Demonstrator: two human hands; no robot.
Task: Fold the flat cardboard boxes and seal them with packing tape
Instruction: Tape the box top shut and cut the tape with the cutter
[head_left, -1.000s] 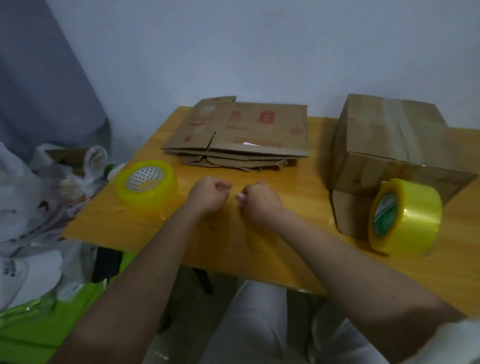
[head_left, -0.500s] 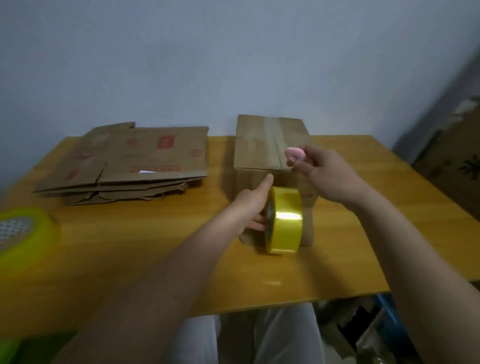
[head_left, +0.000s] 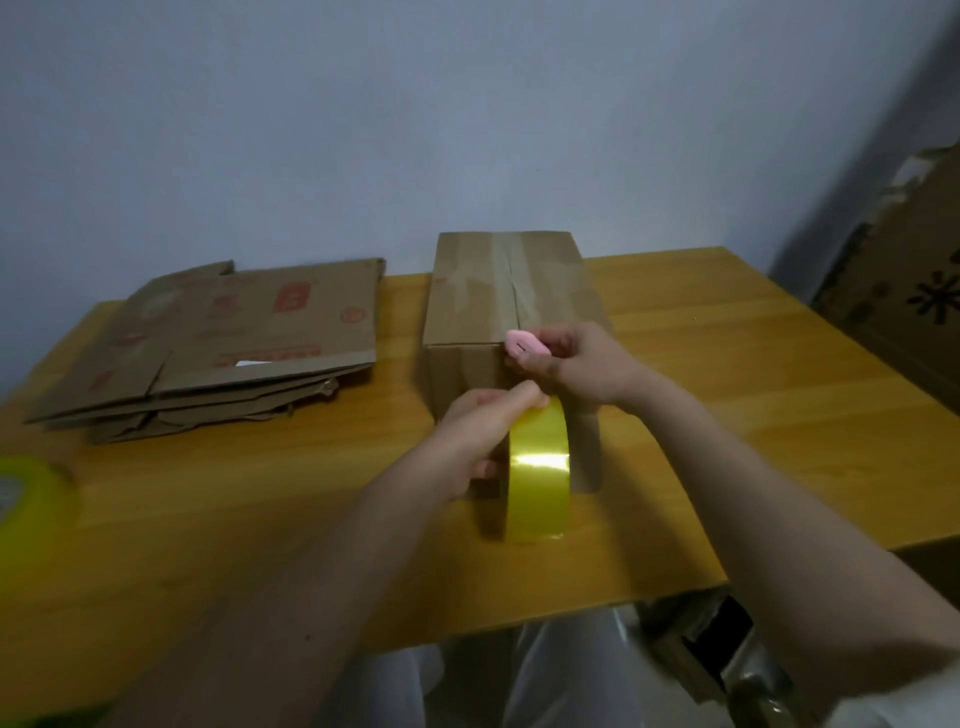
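- The wooden table (head_left: 727, 395) carries everything, its grain running left to right.
- A stack of flat cardboard boxes (head_left: 223, 343) lies on the table's far left part, well apart from the folded box. Red printed marks and blocks show on the top sheet, but the writing is too blurred to read; a small white label sits near its front edge.
- The folded box (head_left: 498, 291) stands closed at the middle of the table, a strip of clear tape running along its top seam and over the near edge.
- The yellow tape roll (head_left: 537, 467) stands on its edge on the table, just in front of the box's near face. No brand can be read on it.
- A second yellow tape roll (head_left: 23, 499) lies at the table's left edge, partly cut off by the frame.
- The left hand (head_left: 478, 441) grips the standing roll, thumb over its top and fingers curled into its core side.
- The right hand (head_left: 582, 364) is closed around a small pink cutter (head_left: 522, 345), holding it at the near top edge of the folded box, on the taped seam.
- The two hands are close together, the right just above the left.
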